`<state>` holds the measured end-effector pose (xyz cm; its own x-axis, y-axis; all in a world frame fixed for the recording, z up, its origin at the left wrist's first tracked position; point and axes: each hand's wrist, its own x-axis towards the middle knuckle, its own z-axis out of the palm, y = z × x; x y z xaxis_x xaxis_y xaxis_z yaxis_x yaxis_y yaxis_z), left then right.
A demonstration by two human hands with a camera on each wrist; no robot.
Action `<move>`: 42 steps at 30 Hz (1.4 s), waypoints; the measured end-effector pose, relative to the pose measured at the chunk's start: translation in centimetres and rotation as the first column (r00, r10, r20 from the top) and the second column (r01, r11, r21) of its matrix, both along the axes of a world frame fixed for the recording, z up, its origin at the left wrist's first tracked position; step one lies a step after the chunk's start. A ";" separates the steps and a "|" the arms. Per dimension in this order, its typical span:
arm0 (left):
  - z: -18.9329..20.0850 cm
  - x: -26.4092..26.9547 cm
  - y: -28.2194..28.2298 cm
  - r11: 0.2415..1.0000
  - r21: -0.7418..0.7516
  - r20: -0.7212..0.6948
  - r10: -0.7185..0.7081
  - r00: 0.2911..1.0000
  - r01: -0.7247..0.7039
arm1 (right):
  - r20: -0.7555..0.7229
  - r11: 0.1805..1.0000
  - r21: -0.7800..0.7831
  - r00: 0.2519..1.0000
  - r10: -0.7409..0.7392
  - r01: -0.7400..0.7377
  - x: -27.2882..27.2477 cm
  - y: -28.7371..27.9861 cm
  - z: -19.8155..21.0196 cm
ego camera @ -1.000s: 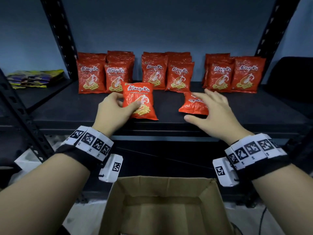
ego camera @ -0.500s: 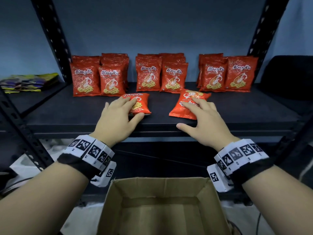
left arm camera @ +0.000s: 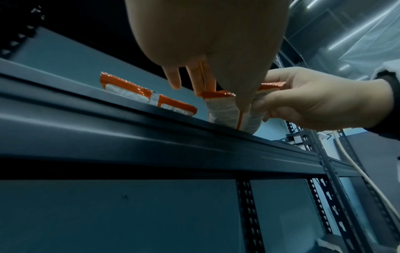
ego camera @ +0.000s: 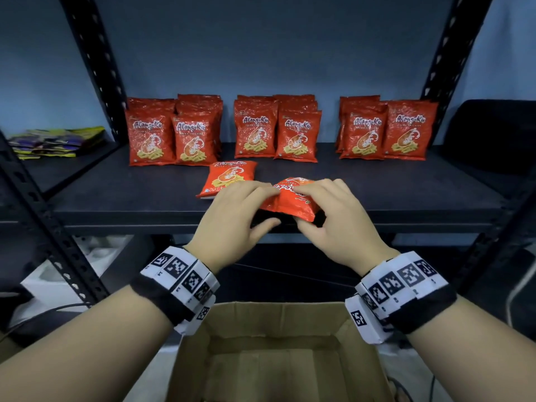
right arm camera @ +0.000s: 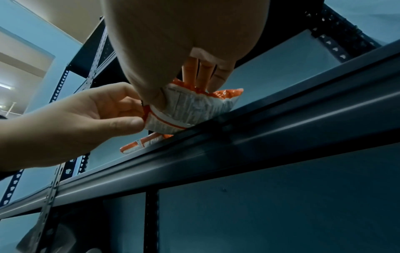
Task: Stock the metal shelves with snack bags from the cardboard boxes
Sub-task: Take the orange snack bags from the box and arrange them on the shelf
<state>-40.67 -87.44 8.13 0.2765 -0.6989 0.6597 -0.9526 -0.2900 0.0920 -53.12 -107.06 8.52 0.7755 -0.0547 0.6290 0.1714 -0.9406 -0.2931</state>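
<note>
Both hands hold one red snack bag (ego camera: pixel 293 200) at the front edge of the black metal shelf (ego camera: pixel 130 195). My left hand (ego camera: pixel 240 210) pinches its left side. My right hand (ego camera: pixel 327 210) grips its right side, fingers over the top and thumb beneath. The wrist views show that snack bag (left arm camera: pixel 225 111) (right arm camera: pixel 190 109) tilted up, its white back toward the cameras and its lower end on the shelf lip. A second red bag (ego camera: pixel 227 178) lies flat just behind and left of the hands. An open cardboard box (ego camera: pixel 278 352) sits below.
Three groups of red bags (ego camera: pixel 174 132) (ego camera: pixel 277 129) (ego camera: pixel 387 130) stand upright along the shelf's back. Perforated uprights (ego camera: pixel 95 68) (ego camera: pixel 455 53) frame the bay. Flat yellow and purple packets (ego camera: pixel 55 142) lie on the neighbouring shelf to the left.
My left hand let go of the left bag, which lies flat, and moved right onto the other bag. Both hands have lifted that bag's near end at the shelf's front edge.
</note>
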 end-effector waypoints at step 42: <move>6.8 -3.2 2.1 0.956 -0.273 -0.852 -0.188 0.488 -0.108 | -0.273 0.986 0.156 0.958 0.092 -0.050 -1.5 3.8 3.4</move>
<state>-43.85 -85.35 14.91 0.7818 -0.5712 0.2500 -0.3542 -0.0769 0.9320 -54.63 -103.26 11.91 0.9239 -0.0684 0.3766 0.1277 -0.8724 -0.4718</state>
